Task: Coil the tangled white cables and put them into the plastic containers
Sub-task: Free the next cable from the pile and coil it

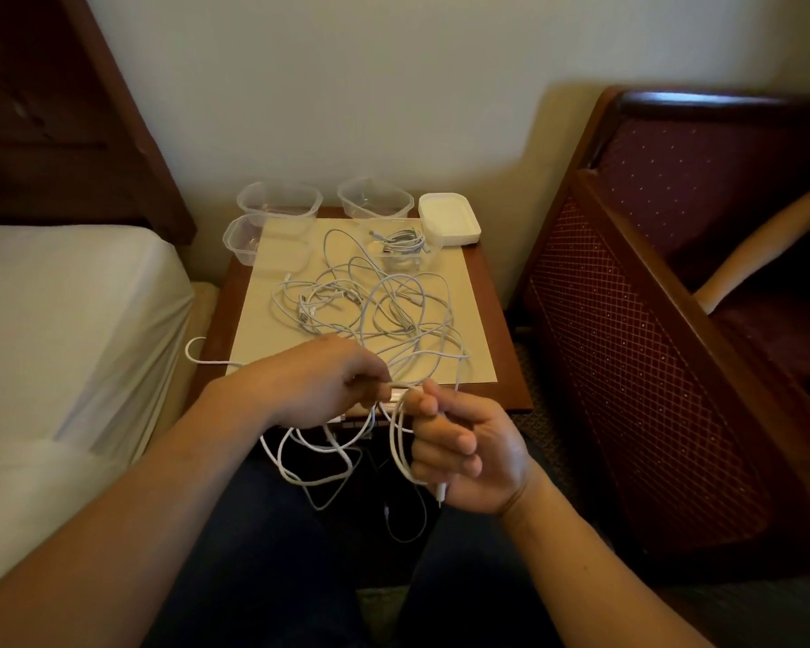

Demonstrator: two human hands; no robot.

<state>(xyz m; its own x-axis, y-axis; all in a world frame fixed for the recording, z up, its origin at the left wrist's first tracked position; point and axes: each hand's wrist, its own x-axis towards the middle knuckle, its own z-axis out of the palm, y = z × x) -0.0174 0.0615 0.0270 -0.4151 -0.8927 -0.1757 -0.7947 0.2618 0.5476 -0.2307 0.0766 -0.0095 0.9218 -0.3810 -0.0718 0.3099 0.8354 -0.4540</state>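
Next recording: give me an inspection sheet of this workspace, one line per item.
Surface: small wooden table with a cream mat on top.
Job's things: tangled white cables spread over the mat; four clear plastic containers, three empty, one holding a coiled cable.
Clutter: stack of white lids at the table's back right corner.
Grippers: left hand pinches a cable; right hand grips a partly wound coil.
Cables: loose loops hang off the table's front edge over the lap; one strand trails off the left edge.
Surroundings: bed left, upholstered armchair right, plain wall behind.
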